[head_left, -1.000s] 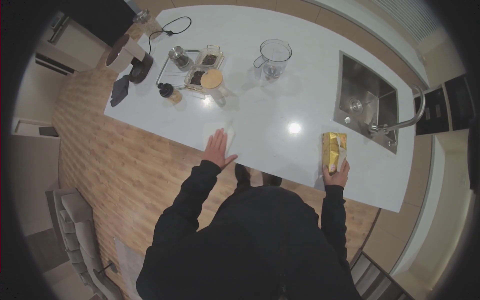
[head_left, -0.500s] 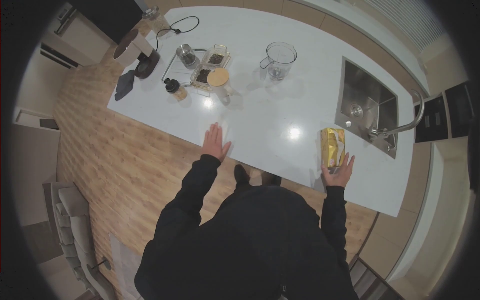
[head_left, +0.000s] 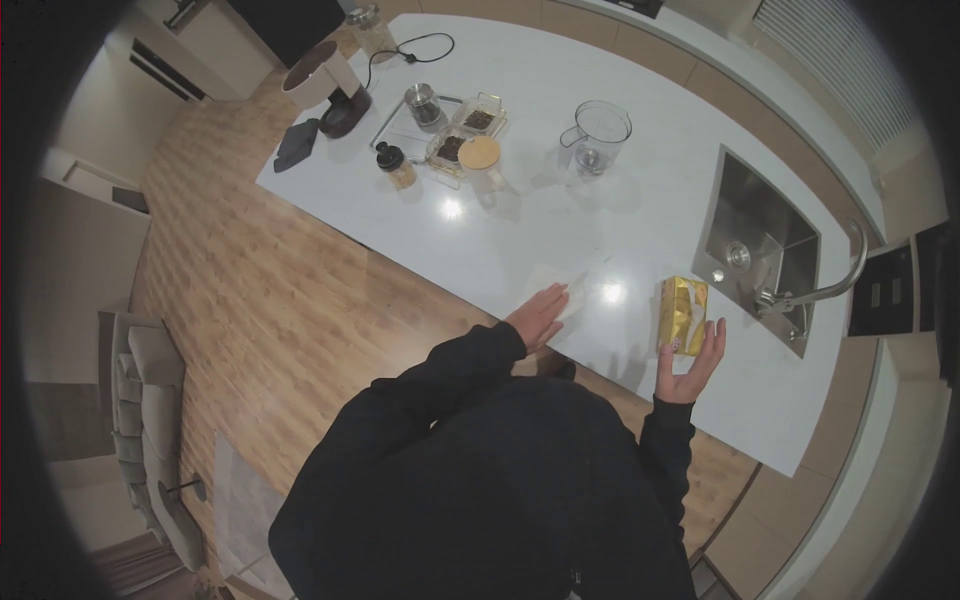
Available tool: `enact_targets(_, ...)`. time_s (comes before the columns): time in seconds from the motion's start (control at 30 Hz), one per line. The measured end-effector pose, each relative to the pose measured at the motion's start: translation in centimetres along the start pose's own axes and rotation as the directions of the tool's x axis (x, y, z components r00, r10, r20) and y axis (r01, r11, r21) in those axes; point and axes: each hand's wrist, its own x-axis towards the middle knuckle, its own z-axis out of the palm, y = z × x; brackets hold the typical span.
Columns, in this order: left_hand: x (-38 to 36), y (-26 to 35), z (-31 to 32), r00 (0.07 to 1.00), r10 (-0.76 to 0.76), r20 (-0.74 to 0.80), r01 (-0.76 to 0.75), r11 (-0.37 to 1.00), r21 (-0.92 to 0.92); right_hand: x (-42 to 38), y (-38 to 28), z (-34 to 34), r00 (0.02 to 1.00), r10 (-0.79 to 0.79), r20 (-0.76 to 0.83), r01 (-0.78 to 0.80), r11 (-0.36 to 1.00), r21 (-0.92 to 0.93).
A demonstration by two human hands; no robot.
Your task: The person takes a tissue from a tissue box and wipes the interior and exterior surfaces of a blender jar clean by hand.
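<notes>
My left hand (head_left: 539, 318) lies flat near the counter's front edge, fingers stretched out, over a thin white tissue (head_left: 570, 290) that shows past the fingertips. My right hand (head_left: 692, 368) is open, with thumb and fingers spread around the near end of a yellow tissue pack (head_left: 682, 312). A white tissue sticks out of the pack's top, and the pack rests on the white counter (head_left: 500, 260).
Right of the pack is a steel sink (head_left: 770, 225) with a curved faucet (head_left: 835, 290). A clear jug (head_left: 597, 140) stands farther back. Toward the left are a wooden-lidded container (head_left: 480, 160), a black-capped jar (head_left: 396, 168), a tray (head_left: 395, 128) and a coffee maker (head_left: 345, 105).
My left hand has slid right along the counter, and the tissue has moved with it. My right hand remains by the tissue pack. The whole view has shifted a little.
</notes>
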Motion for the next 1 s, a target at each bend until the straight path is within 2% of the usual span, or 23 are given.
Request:
enact_targets(0.03, 0.8, 0.5, -1.8, 0.975, -0.217, 0.045, 0.219, 0.910, -0.352, 0.1, -0.3, 0.2, 1.000, 0.005, 0.012, -0.006, 0.998, 0.062)
enact_targets(0.07, 1.7, 1.1, -3.5, 0.906, -0.390, 0.165, 0.399, 0.654, -0.643, 0.0, -0.5, 0.3, 1.000, 0.013, 0.024, -0.016, 0.993, 0.120)
enact_targets(0.1, 2.4, 1.8, -5.3, 0.858, -0.448, 0.250, 0.465, 0.475, -0.747, -0.1, -0.8, 0.7, 0.999, 0.020, 0.032, -0.024, 0.989, 0.144)
enact_targets(0.13, 3.2, 2.6, -7.2, 0.782, -0.532, 0.326, 0.433, 0.087, -0.897, -0.2, -1.0, 1.1, 0.995, 0.069, 0.077, -0.084, 0.972, 0.218)
enact_targets(0.17, 4.3, 3.5, -9.0, 0.704, -0.558, 0.439, 0.311, -0.314, -0.897, -0.3, -1.1, 1.4, 0.986, 0.119, 0.120, -0.149, 0.949, 0.279)
enact_targets(0.2, 5.2, 4.6, -10.4, 0.672, -0.534, 0.513, 0.235, -0.503, -0.832, -0.5, -1.2, 1.5, 0.978, 0.156, 0.137, -0.190, 0.936, 0.295)
enact_targets(0.27, 6.3, 6.7, -12.9, 0.680, -0.518, 0.520, 0.024, -0.693, -0.721, -0.5, -1.9, 2.3, 0.909, 0.292, 0.298, -0.406, 0.786, 0.466)
enact_targets(0.3, 6.5, 7.3, -13.4, 0.683, -0.508, 0.525, -0.023, -0.733, -0.680, -0.4, -2.2, 2.6, 0.885, 0.322, 0.336, -0.457, 0.737, 0.498)
enact_targets(0.43, 5.4, 7.5, -12.7, 0.871, -0.351, 0.345, -0.095, -0.808, -0.582, 0.3, -4.0, 3.5, 0.704, 0.322, 0.633, -0.703, 0.444, 0.555)
enact_targets(0.5, 5.3, 7.7, -12.3, 0.892, -0.332, 0.308, -0.110, -0.819, -0.563, 0.5, -4.6, 3.6, 0.679, 0.299, 0.671, -0.722, 0.439, 0.535)
enact_targets(0.6, 5.4, 8.0, -12.1, 0.870, -0.368, 0.328, -0.113, -0.797, -0.593, 0.9, -5.1, 3.8, 0.658, 0.370, 0.656, -0.751, 0.389, 0.534)
enact_targets(0.7, 6.1, 8.6, -12.2, 0.803, -0.421, 0.423, -0.075, -0.775, -0.628, 1.2, -6.0, 3.9, 0.758, 0.398, 0.517, -0.652, 0.498, 0.572)
enact_targets(0.77, 6.2, 8.4, -11.0, 0.760, -0.453, 0.466, -0.034, -0.743, -0.668, 0.5, -5.1, 4.6, 0.890, 0.136, 0.436, -0.368, 0.778, 0.509)
enact_targets(0.8, 6.2, 8.4, -10.6, 0.750, -0.462, 0.473, -0.023, -0.733, -0.680, 0.4, -5.3, 4.8, 0.907, 0.061, 0.417, -0.279, 0.828, 0.487)
enact_targets(0.9, 5.9, 8.4, -10.1, 0.775, -0.469, 0.423, 0.040, -0.632, -0.774, 0.7, -6.9, 4.7, 0.790, -0.077, 0.608, -0.190, 0.912, 0.362)
enact_targets(1.0, 5.8, 7.8, -9.1, 0.669, -0.568, 0.480, 0.059, -0.603, -0.796, 0.2, -7.0, 5.4, 0.693, -0.140, 0.707, -0.117, 0.946, 0.301)
